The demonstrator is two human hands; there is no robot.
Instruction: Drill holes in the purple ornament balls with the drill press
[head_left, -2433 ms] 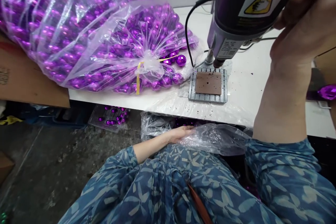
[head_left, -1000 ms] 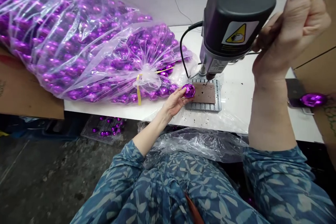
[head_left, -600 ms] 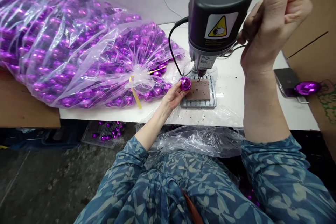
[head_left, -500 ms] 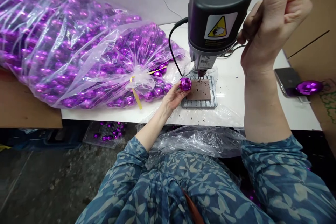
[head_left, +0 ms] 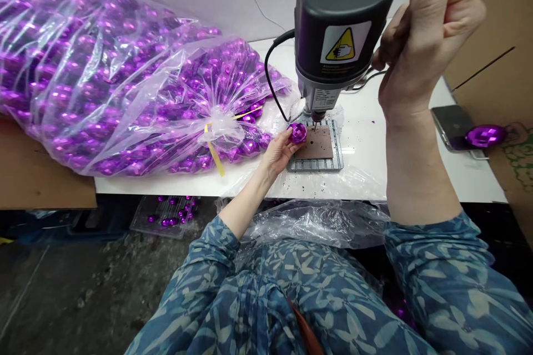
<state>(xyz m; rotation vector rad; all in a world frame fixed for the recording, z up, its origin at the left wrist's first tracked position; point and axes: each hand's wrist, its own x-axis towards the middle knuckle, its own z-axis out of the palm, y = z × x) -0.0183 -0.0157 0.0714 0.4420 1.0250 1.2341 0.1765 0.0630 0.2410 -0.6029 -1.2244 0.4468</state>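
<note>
Between the fingers of my left hand [head_left: 281, 151] is a shiny purple faceted bead [head_left: 298, 133], held just left of the drill bit. The black drill press [head_left: 343, 16], with a yellow warning label, stands over a grey slotted base [head_left: 318, 165]. A brown board [head_left: 320, 147] with a dark hole lies on that base. My right hand [head_left: 428, 33] is raised at the right side of the drill press, its fingers closed around what looks like the press's lever; the grip itself is mostly hidden.
A big clear bag of purple beads [head_left: 125, 83], tied with a yellow strip, fills the left of the white table [head_left: 362, 177]. At right lie a phone [head_left: 452, 127] and a larger purple faceted piece [head_left: 486, 136] beside cardboard [head_left: 487, 66]. A clear tray [head_left: 162, 216] of beads sits below.
My left hand has moved the purple bead slightly right, closer to the drill bit. My right hand keeps its hold at the side of the press. The view has shifted a little.
</note>
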